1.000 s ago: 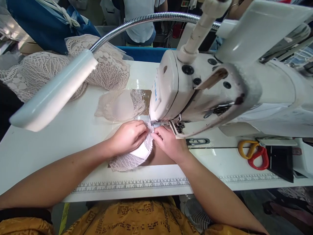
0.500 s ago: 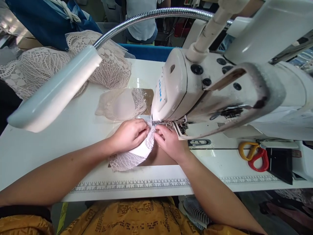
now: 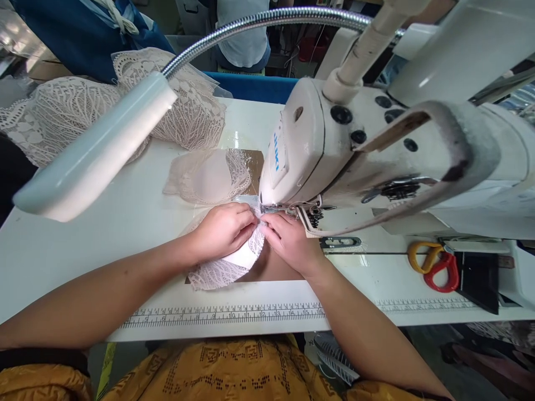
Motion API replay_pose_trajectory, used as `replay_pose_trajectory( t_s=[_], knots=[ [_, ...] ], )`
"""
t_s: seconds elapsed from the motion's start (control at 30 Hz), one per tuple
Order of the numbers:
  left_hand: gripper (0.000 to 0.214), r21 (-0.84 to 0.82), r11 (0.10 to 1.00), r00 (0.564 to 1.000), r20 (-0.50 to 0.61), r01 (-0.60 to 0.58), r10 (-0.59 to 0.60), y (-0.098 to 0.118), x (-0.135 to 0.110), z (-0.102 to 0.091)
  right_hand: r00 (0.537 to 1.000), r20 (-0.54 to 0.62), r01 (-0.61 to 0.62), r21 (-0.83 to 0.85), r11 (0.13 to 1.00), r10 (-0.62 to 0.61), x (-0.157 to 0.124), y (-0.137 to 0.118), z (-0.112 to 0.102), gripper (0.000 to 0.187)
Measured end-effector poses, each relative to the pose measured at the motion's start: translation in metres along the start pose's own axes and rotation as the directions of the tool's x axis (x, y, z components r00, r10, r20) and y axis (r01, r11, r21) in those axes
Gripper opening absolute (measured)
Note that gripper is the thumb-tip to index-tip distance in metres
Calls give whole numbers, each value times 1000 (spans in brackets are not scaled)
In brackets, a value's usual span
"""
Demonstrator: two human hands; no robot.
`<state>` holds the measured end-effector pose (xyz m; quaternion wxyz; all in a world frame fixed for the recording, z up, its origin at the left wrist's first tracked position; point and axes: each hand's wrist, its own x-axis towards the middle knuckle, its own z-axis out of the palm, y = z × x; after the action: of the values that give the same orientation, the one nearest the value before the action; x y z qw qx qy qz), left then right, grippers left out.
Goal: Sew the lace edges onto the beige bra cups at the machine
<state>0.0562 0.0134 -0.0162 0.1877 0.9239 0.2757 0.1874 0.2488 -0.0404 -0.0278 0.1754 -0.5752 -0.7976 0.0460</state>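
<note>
- left hand (image 3: pixel 228 231): fingers curled nearly closed, gripping the lace cup piece (image 3: pixel 219 274), apparently to steady it.
- right hand (image 3: pixel 290 242): thumb and forefinger pinched on its edge, seemingly for alignment.
- lace cup piece: at the needle end of the juki sewing machine (image 3: pixel 307 142), partly over brown board (image 3: pixel 282 266), likely for support.
- gooseneck lamp (image 3: pixel 96 147): angled inward, presumably for light.

Left hand (image 3: pixel 228 229): back uppermost, fingers curled closed at the grip. Right hand (image 3: pixel 295 244): directly opposite, fingers reaching toward the grip, apparently pinching, tips partly obscured. Left forearm (image 3: pixel 134 274) and right forearm (image 3: pixel 361 326) converge from either side.
</note>
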Motion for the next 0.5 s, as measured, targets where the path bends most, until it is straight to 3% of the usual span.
replay_pose_trajectory(
  t_s=[0.3,0.5],
  knots=[
    [26,-3,1000,993,118,-1,1,6,-2,-1,999,35,16,34,999,-17,-2,2,5,24],
    [23,-33,998,991,122,53,-49,4,-5,-5,999,43,15,79,997,-19,-5,6,6,22]
  ],
)
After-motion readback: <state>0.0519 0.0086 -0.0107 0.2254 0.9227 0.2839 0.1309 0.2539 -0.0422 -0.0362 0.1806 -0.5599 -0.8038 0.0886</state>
